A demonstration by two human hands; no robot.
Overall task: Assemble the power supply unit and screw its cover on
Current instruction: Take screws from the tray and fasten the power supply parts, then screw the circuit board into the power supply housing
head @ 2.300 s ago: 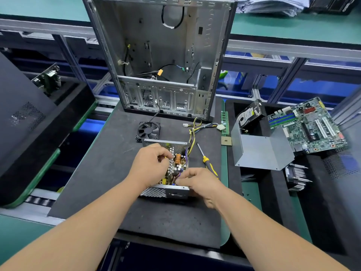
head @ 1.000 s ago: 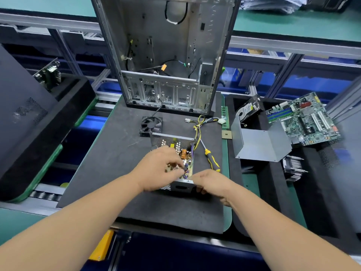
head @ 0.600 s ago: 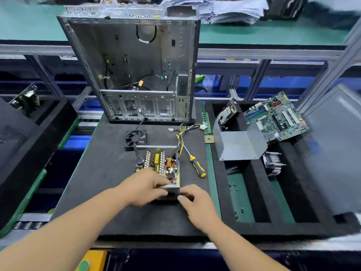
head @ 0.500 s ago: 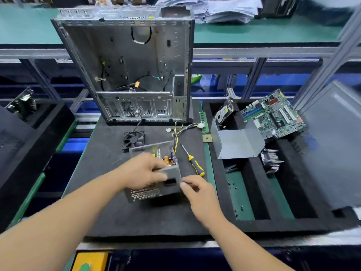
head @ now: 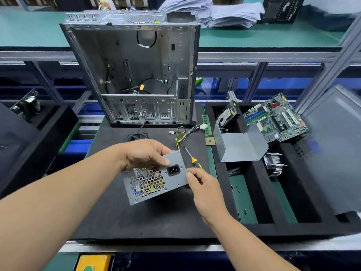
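Power supply unit [head: 154, 179]: up off the black mat [head: 109, 216] of the desk, tilted, its rear face turned toward the camera, over the middle of the mat.
Rear face: honeycomb vent grille on the left with board parts showing behind it, black mains socket [head: 173, 170] on the right.
Left hand [head: 144, 154]: fingers curled over the top edge of the unit, thumb pressed flat on the face just beside the socket. It grips the unit.
Right hand [head: 203, 184]: thumb and fingers pinch the unit's right edge, by the lower right corner of the face.
Cables [head: 183, 134]: yellow and black bundle running from behind the unit toward the far edge of the mat, ending in a white plug.
Screwdriver [head: 194, 159]: yellow and black handle, lying on the mat just right of the unit, tip pointing away toward the far edge; the right hand's knuckles hide the handle end.
Cover [head: 240, 146]: bent grey sheet-metal piece, standing in the foam tray [head: 256, 194] off the mat's right edge, well apart from the unit.
Computer case [head: 136, 75]: open, upright at the far edge of the mat, loose wires inside.
Fan [head: 134, 136]: only its top shows behind the left hand.
Motherboard [head: 275, 118]: propped in the tray's far right corner, with a hard drive [head: 227, 114] to its left.
Heatsink [head: 274, 165]: finned, in the tray below the motherboard.
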